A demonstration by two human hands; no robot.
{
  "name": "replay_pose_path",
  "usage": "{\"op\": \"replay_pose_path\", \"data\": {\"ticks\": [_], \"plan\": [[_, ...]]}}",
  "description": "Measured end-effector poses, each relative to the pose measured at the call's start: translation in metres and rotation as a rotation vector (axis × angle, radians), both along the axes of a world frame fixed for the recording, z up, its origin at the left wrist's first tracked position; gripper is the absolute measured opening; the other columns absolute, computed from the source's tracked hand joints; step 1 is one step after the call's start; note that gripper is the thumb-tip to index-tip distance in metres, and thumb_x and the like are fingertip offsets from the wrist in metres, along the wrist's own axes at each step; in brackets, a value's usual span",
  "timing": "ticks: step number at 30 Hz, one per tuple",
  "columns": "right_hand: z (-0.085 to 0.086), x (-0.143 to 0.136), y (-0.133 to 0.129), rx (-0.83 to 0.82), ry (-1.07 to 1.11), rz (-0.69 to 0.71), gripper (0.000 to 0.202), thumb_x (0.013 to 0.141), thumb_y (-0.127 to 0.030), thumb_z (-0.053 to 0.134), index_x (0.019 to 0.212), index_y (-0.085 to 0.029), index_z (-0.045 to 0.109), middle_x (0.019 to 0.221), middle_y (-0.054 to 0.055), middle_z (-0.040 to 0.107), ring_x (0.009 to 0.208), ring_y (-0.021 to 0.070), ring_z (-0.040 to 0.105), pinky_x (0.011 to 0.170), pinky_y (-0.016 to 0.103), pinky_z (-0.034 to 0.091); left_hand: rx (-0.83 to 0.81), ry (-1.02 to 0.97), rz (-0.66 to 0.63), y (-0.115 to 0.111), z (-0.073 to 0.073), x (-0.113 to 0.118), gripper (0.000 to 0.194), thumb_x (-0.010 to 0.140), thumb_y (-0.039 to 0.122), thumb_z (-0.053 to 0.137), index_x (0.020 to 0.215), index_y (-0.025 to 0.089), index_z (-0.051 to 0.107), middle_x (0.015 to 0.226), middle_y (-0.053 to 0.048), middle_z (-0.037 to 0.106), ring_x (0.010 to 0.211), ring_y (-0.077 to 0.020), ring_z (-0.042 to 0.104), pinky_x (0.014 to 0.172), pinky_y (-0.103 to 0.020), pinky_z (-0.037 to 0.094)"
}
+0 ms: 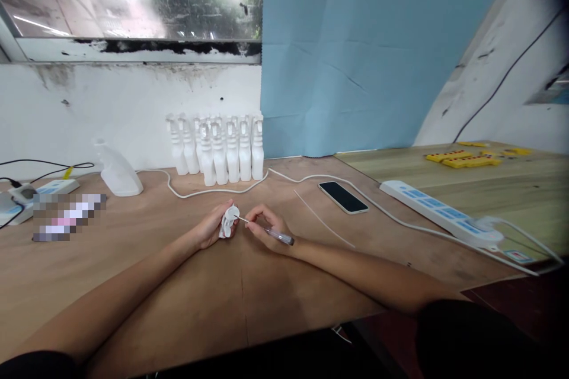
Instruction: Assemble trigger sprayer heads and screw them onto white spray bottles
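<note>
My left hand (214, 227) is closed around a white spray trigger head (228, 222), held just above the wooden table. In my right hand (268, 226) is a small screwdriver (279, 236) with a clear handle and dark end cap. Its thin metal shaft points left and reaches the round opening of the spray head. I cannot tell how deep the tip sits. A thin white tube (323, 219) lies on the table to the right of my right hand.
Several white spray bottles (232, 154) stand by the wall. A headless white bottle (118, 169) is left of them. A phone (343, 197), a power strip (440, 213) and yellow parts (462, 159) lie to the right. A white cable (200, 194) crosses the table (191, 320).
</note>
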State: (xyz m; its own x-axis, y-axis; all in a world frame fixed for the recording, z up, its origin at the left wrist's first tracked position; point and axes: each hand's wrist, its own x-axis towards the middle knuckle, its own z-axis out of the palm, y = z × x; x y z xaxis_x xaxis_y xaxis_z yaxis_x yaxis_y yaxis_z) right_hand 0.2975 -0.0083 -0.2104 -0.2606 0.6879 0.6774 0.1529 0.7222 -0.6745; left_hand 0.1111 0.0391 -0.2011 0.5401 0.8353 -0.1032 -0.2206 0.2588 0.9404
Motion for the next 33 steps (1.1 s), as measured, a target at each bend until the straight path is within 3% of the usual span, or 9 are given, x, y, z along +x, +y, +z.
{"op": "replay_pose_path", "data": {"ticks": [3, 9, 15, 20, 24, 28, 33], "plan": [[0.005, -0.001, 0.001, 0.001, -0.059, 0.045, 0.017, 0.094, -0.036, 0.054, 0.088, -0.02, 0.055, 0.082, 0.003, 0.061, 0.076, 0.0151, 0.058, 0.072, 0.029, 0.049, 0.036, 0.019, 0.005, -0.002, 0.0, 0.001, 0.042, 0.081, 0.057, 0.067, 0.079, 0.016, 0.055, 0.055, 0.001, 0.056, 0.039, -0.01, 0.049, 0.036, -0.018, 0.034], [0.011, 0.001, 0.006, 0.234, -0.106, 0.068, 0.014, 0.092, -0.027, 0.056, 0.105, -0.02, 0.055, 0.106, 0.009, 0.061, 0.094, 0.0183, 0.06, 0.084, 0.034, 0.051, 0.081, 0.052, 0.026, -0.004, 0.0, 0.002, 0.046, 0.077, 0.06, 0.07, 0.077, 0.016, 0.055, 0.054, 0.002, 0.056, 0.037, -0.0103, 0.048, 0.034, -0.019, 0.035], [0.008, 0.0, 0.005, 0.292, -0.162, 0.12, 0.009, 0.095, -0.021, 0.051, 0.1, -0.02, 0.058, 0.106, 0.009, 0.066, 0.102, 0.0184, 0.063, 0.093, 0.037, 0.051, 0.138, 0.052, 0.033, -0.004, -0.001, 0.003, 0.048, 0.077, 0.062, 0.069, 0.077, 0.017, 0.051, 0.052, 0.003, 0.053, 0.042, -0.0094, 0.046, 0.038, -0.018, 0.036], [0.011, 0.028, 0.019, 0.132, -0.131, -0.017, 0.019, 0.097, -0.03, 0.05, 0.094, -0.02, 0.065, 0.093, 0.006, 0.071, 0.089, 0.0168, 0.066, 0.085, 0.032, 0.052, 0.208, 0.055, 0.065, -0.003, -0.003, 0.005, 0.051, 0.077, 0.065, 0.066, 0.088, 0.018, 0.049, 0.063, 0.001, 0.058, 0.05, -0.0112, 0.051, 0.044, -0.02, 0.039], [0.009, 0.069, 0.041, -0.119, -0.109, -0.232, 0.027, 0.094, -0.041, 0.053, 0.085, -0.019, 0.066, 0.087, 0.005, 0.07, 0.083, 0.018, 0.066, 0.077, 0.029, 0.05, 0.297, 0.104, 0.166, 0.001, -0.002, 0.002, 0.046, 0.07, 0.042, 0.078, 0.099, 0.018, 0.051, 0.081, 0.0, 0.06, 0.07, -0.0147, 0.058, 0.061, -0.023, 0.046], [0.01, 0.092, 0.052, -0.181, -0.084, -0.27, 0.032, 0.093, -0.047, 0.052, 0.081, -0.019, 0.062, 0.076, 0.002, 0.065, 0.063, 0.0145, 0.06, 0.065, 0.027, 0.047, 0.384, 0.228, 0.273, 0.004, 0.001, 0.0, 0.044, 0.066, 0.021, 0.077, 0.105, 0.018, 0.058, 0.092, -0.002, 0.062, 0.088, -0.0194, 0.058, 0.076, -0.026, 0.045], [0.029, 0.096, 0.049, -0.206, 0.005, -0.332, 0.032, 0.091, -0.05, 0.054, 0.082, -0.02, 0.058, 0.07, -0.001, 0.059, 0.05, 0.0106, 0.049, 0.053, 0.025, 0.039, 0.482, 0.352, 0.314, 0.003, -0.005, 0.001, 0.054, 0.067, 0.025, 0.08, 0.116, 0.019, 0.057, 0.102, -0.006, 0.063, 0.095, -0.024, 0.058, 0.083, -0.03, 0.043]]}}
